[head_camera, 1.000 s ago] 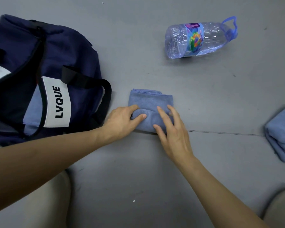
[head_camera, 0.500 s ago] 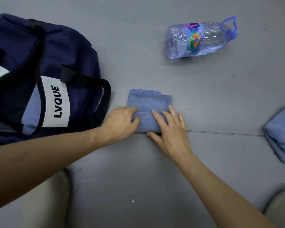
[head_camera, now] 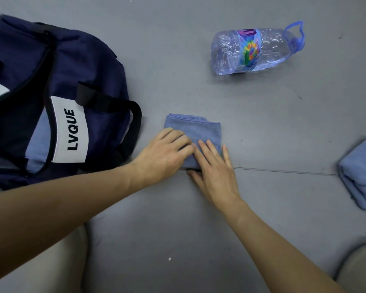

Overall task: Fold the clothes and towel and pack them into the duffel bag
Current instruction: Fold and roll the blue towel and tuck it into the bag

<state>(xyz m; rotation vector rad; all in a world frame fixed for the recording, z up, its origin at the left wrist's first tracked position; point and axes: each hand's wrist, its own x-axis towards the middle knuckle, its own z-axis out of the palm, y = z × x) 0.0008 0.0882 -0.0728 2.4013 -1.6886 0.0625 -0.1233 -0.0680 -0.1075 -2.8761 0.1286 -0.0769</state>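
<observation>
A small blue towel [head_camera: 195, 129], folded into a compact rectangle, lies on the grey floor in the middle. My left hand [head_camera: 163, 153] rests on its near left part with fingers laid over the cloth. My right hand [head_camera: 215, 168] lies flat on its near right part, fingers straight, thumb at the towel's near edge. The navy duffel bag [head_camera: 89, 66] with a white LVQUE label sits open at the left; light blue fabric [head_camera: 39, 140] shows inside its opening. A second folded light blue cloth [head_camera: 361, 172] lies at the right edge.
A large clear plastic water bottle [head_camera: 256, 51] with a colourful label and blue handle lies on its side at the back right. A seam [head_camera: 283, 171] runs across the grey floor. My knees in beige trousers show at the bottom left and right corners.
Both hands slid closer together on the towel's near part; my right hand moved left and flattened, my left hand's fingers now lie beside it. The towel stayed in place.
</observation>
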